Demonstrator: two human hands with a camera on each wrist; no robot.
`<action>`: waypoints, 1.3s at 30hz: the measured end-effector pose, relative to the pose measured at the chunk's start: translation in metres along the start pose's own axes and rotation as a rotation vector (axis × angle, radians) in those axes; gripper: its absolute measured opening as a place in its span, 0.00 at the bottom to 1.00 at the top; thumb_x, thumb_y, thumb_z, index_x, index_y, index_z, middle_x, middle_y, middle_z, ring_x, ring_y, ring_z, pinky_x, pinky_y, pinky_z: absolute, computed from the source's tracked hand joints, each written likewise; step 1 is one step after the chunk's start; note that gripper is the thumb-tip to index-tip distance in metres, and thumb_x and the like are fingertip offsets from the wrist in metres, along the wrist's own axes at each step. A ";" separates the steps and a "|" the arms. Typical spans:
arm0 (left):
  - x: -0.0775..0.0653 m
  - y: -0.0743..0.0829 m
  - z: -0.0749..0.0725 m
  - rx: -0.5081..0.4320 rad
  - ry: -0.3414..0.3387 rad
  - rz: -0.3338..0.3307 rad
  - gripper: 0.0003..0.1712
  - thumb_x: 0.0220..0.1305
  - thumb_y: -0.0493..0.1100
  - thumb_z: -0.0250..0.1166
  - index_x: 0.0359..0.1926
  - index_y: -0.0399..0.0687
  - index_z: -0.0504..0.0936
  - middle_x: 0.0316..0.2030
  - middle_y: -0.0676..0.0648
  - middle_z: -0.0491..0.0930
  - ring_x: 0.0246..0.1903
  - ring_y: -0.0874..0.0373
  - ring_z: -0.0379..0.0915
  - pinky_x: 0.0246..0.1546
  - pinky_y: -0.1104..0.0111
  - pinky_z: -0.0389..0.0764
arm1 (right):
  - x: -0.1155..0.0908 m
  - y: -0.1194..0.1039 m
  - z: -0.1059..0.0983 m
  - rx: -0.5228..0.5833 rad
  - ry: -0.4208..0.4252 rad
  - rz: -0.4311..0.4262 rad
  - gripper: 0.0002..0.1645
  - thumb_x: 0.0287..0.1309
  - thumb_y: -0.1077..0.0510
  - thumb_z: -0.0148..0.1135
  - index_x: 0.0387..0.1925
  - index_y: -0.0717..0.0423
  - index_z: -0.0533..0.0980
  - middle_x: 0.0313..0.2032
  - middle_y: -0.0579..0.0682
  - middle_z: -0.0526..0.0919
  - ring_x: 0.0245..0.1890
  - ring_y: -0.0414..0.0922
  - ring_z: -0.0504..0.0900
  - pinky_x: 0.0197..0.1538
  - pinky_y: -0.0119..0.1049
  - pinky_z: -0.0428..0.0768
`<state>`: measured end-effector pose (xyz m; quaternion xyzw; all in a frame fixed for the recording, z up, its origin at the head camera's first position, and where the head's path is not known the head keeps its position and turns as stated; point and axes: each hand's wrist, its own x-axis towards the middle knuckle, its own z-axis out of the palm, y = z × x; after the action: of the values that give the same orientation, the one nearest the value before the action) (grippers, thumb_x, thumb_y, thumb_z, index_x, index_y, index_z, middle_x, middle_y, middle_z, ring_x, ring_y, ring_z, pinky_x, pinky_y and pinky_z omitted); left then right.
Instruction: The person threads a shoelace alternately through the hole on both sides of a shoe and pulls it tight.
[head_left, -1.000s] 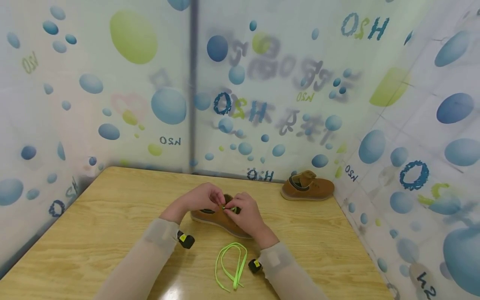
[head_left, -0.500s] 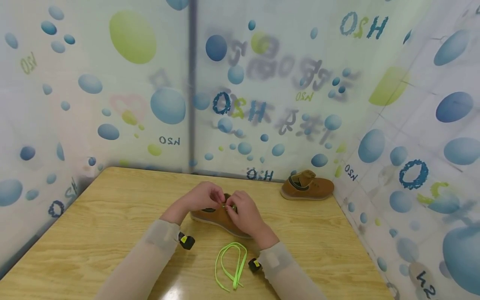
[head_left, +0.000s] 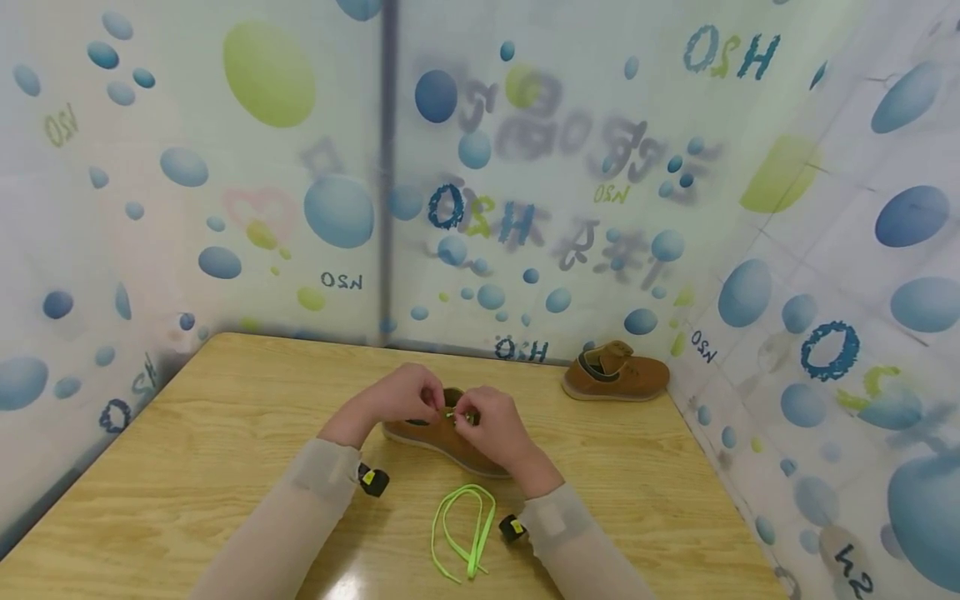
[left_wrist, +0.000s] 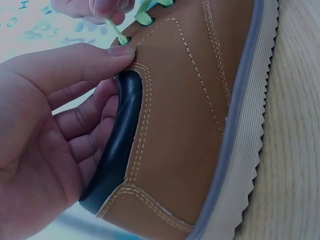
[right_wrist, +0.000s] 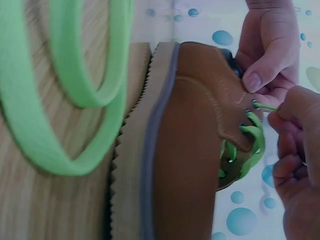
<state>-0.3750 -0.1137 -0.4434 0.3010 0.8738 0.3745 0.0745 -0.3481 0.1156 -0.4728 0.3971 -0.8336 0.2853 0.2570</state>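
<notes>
A brown shoe with a black padded collar rests on the table in front of me. My left hand grips the shoe's upper edge, with the thumb just below the top eyelet and the fingers inside the collar. A bright green shoelace runs through several eyelets. My right hand pinches the lace where it comes out of the top eyelet, and a short length stretches between eyelet and fingertips. In the head view both hands cover much of the shoe's opening.
A second green shoelace lies looped on the wooden table, nearer to me than the shoe. Another brown shoe, with no lace visible, stands at the back right corner. Patterned curtains surround the table.
My right hand has shifted slightly away from my left, and the gap between the fingertips is a little wider. The shoe and the loose lace stay in place.
</notes>
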 end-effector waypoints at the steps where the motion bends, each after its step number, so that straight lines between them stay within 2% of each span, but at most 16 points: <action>1: 0.000 0.000 0.000 0.004 0.002 0.005 0.08 0.60 0.34 0.76 0.29 0.52 0.89 0.27 0.55 0.85 0.25 0.61 0.76 0.29 0.67 0.81 | 0.000 -0.001 0.000 0.001 -0.002 0.000 0.07 0.56 0.68 0.73 0.30 0.53 0.83 0.28 0.47 0.86 0.29 0.40 0.79 0.36 0.30 0.80; 8: 0.003 -0.001 0.004 0.030 0.037 0.004 0.07 0.61 0.37 0.76 0.28 0.52 0.88 0.25 0.55 0.84 0.25 0.63 0.75 0.30 0.69 0.80 | 0.002 -0.007 0.000 -0.003 -0.041 0.014 0.09 0.57 0.70 0.70 0.32 0.54 0.88 0.30 0.48 0.87 0.30 0.43 0.82 0.37 0.34 0.84; 13: 0.007 -0.002 0.009 0.039 0.096 -0.013 0.07 0.62 0.39 0.76 0.28 0.53 0.89 0.26 0.56 0.84 0.25 0.62 0.75 0.30 0.68 0.79 | 0.002 -0.007 0.000 -0.054 -0.057 0.087 0.06 0.63 0.67 0.71 0.35 0.54 0.89 0.34 0.49 0.89 0.34 0.44 0.86 0.42 0.36 0.87; 17: 0.010 0.000 0.013 0.042 0.147 -0.020 0.06 0.61 0.38 0.76 0.29 0.52 0.89 0.25 0.55 0.85 0.25 0.62 0.75 0.30 0.68 0.79 | 0.003 -0.004 -0.001 -0.081 -0.049 0.125 0.04 0.65 0.66 0.71 0.37 0.55 0.89 0.36 0.49 0.91 0.36 0.44 0.88 0.44 0.38 0.88; 22: 0.011 0.007 0.018 0.041 0.198 -0.051 0.06 0.61 0.37 0.76 0.28 0.50 0.88 0.26 0.54 0.85 0.25 0.61 0.76 0.29 0.67 0.79 | 0.003 0.000 -0.004 -0.070 -0.027 0.167 0.04 0.65 0.67 0.70 0.36 0.56 0.87 0.34 0.50 0.91 0.32 0.43 0.86 0.39 0.35 0.87; 27: 0.013 0.008 0.024 0.065 0.246 -0.070 0.06 0.60 0.38 0.76 0.27 0.50 0.88 0.26 0.54 0.85 0.26 0.62 0.77 0.29 0.68 0.79 | 0.005 0.005 -0.013 0.027 0.030 0.235 0.05 0.64 0.67 0.68 0.34 0.57 0.87 0.31 0.49 0.90 0.29 0.39 0.82 0.36 0.30 0.83; 30: 0.013 0.011 0.025 0.071 0.246 -0.075 0.06 0.59 0.37 0.76 0.27 0.49 0.88 0.26 0.54 0.85 0.26 0.61 0.76 0.29 0.68 0.79 | 0.005 0.011 -0.021 0.134 0.080 0.269 0.05 0.62 0.68 0.68 0.33 0.57 0.86 0.29 0.49 0.89 0.27 0.37 0.80 0.34 0.30 0.82; 36: 0.012 0.016 0.026 0.094 0.238 -0.113 0.06 0.59 0.36 0.75 0.27 0.50 0.88 0.27 0.53 0.85 0.27 0.61 0.76 0.31 0.67 0.79 | 0.006 0.020 -0.035 0.347 0.140 0.444 0.04 0.61 0.68 0.68 0.33 0.60 0.87 0.31 0.54 0.90 0.27 0.36 0.80 0.34 0.28 0.79; 39: 0.012 0.018 0.027 0.105 0.240 -0.119 0.06 0.59 0.36 0.75 0.28 0.50 0.88 0.27 0.53 0.85 0.27 0.61 0.76 0.33 0.67 0.79 | 0.005 0.024 -0.042 0.434 0.168 0.492 0.03 0.62 0.68 0.68 0.34 0.63 0.86 0.33 0.58 0.90 0.28 0.36 0.80 0.34 0.27 0.79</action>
<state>-0.3664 -0.0811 -0.4487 0.2051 0.9112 0.3564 -0.0241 -0.3623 0.1537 -0.4464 0.2046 -0.8001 0.5414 0.1576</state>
